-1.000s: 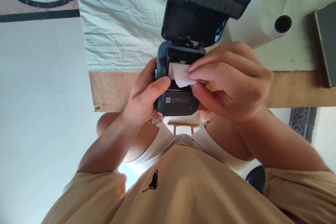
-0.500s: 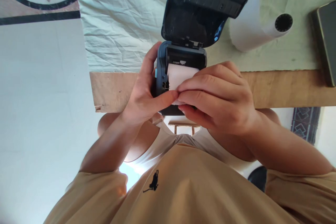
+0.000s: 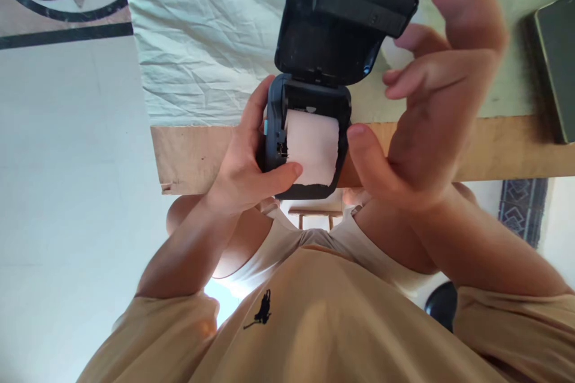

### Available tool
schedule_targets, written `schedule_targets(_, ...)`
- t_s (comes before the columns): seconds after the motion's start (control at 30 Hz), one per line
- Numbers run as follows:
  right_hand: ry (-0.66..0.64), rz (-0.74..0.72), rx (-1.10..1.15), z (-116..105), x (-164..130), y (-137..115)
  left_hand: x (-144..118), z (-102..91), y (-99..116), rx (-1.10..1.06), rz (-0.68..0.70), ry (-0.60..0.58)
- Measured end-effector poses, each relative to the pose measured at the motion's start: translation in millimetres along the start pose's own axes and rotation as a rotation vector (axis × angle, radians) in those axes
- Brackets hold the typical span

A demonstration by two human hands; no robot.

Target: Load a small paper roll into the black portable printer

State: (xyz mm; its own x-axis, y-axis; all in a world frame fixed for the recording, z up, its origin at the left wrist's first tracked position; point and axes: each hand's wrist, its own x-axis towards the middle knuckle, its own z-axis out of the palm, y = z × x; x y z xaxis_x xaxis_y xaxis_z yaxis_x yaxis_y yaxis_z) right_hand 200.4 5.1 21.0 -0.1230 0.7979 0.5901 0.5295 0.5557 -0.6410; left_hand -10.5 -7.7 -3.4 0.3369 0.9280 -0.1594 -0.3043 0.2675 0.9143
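A small dark blue and black label printer [image 3: 275,102] is held at the table's front edge with its lid [image 3: 326,42] swung up. Inside its bay lies a white paper roll [image 3: 314,143], its loose end lying toward me. My left hand [image 3: 245,161] grips the printer's left side, the thumb pressing on the paper's lower left corner. To the right of the printer, my right hand [image 3: 435,90] is raised with fingers apart and holds nothing. Its thumb tip is close to the printer's right side; whether it touches, I cannot tell.
A pale green cloth [image 3: 202,30] covers the wooden table [image 3: 188,158], leaving the front strip bare. A dark flat device [image 3: 557,66] lies at the right. White rolled paper [image 3: 395,51] behind my right hand is mostly hidden. Beneath the table is a wooden stool [image 3: 314,213].
My right hand has let go of the paper and moved up and right, its fingers opening. The paper in the bay is now uncovered. My left hand still holds the printer.
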Motion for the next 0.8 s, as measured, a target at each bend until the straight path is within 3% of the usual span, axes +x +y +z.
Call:
schedule_targets(0.07,0.03,0.009,0.025,0.2,0.6,4.3,1.2,0.3,-0.8,0.002,-0.014,-0.007)
schedule_targets(0.2,-0.03,-0.041,0.14,3.5,2.0,13.2,2.7,1.3,-1.6,0.031,-0.036,-0.001)
schedule_targets(0.37,0.042,0.0,0.194,5.2,-2.8,10.2,1.9,1.7,-0.6,0.104,-0.004,0.059)
schedule_targets(0.6,-0.365,0.056,0.093,0.8,-1.8,7.3,2.0,-2.0,-8.9,0.008,0.114,0.024)
schedule_targets(0.8,-0.377,0.034,0.137,6.0,-2.2,6.7,-1.2,16.5,3.1,0.006,0.037,0.138)
